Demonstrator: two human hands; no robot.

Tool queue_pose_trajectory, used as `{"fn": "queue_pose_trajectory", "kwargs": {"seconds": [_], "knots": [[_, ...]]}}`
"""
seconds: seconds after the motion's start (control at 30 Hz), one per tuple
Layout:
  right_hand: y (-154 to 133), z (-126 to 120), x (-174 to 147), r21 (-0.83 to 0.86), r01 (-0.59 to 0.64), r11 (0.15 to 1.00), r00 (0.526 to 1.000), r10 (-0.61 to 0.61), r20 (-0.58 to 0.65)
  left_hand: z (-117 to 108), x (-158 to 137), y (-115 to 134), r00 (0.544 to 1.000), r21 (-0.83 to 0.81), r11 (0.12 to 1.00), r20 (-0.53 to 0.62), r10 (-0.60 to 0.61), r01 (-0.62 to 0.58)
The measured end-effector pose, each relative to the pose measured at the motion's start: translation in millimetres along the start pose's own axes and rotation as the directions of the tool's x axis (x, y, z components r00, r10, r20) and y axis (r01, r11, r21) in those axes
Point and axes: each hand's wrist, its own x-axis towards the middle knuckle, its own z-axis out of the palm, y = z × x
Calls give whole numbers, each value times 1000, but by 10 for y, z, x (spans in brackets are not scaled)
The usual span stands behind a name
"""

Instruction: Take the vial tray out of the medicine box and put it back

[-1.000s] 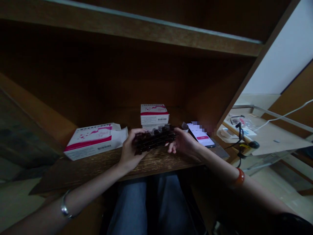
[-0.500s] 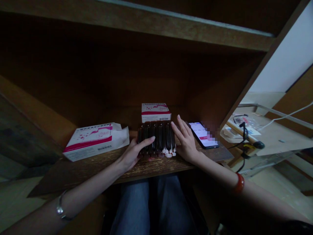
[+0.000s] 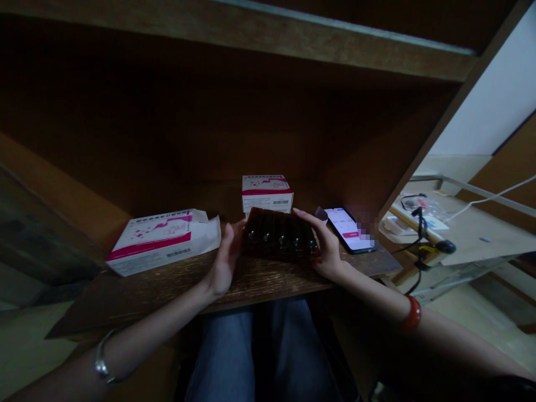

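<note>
Left hand [image 3: 225, 261]: thumb now off the vials [image 3: 280, 234]; fingers at their left side, partly hidden, grip cannot be told. Right hand [image 3: 329, 245], spread flat half a second ago, now grips their right edge. Vials tilted since, above the shelf [image 3: 263, 282] front; judged a re-grip mid-handling. Underside hidden. Beyond: open box [image 3: 154, 237], inside unseen; phone [image 3: 347, 229], screen part-pixelated; rear box [image 3: 268, 195], base covered.
</note>
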Motion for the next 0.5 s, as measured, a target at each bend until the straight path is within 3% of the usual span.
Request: {"fn": "queue_pose_trajectory", "kwargs": {"seconds": [0.1, 0.2, 0.27, 0.37, 0.5], "knots": [[3, 30, -12, 139, -290, 947, 950, 303, -78, -23, -42, -2, 960, 198, 942, 132, 249, -271], [-27, 68, 28, 198, -416, 887, 893, 440, -91, 22, -55, 54, 931, 296, 888, 205, 301, -352], [-60, 96, 72, 253, -494, 832, 859, 512, -8, 73, -43, 94, 956, 304, 913, 194, 219, -271], [-107, 146, 119, 295, -597, 746, 802, 570, 180, 124, -8, 121, 991, 242, 970, 134, 1, -34], [-141, 199, 125, 347, -759, 551, 651, 665, 366, 118, 46, 114, 976, 89, 972, -5, -219, 218]]}}
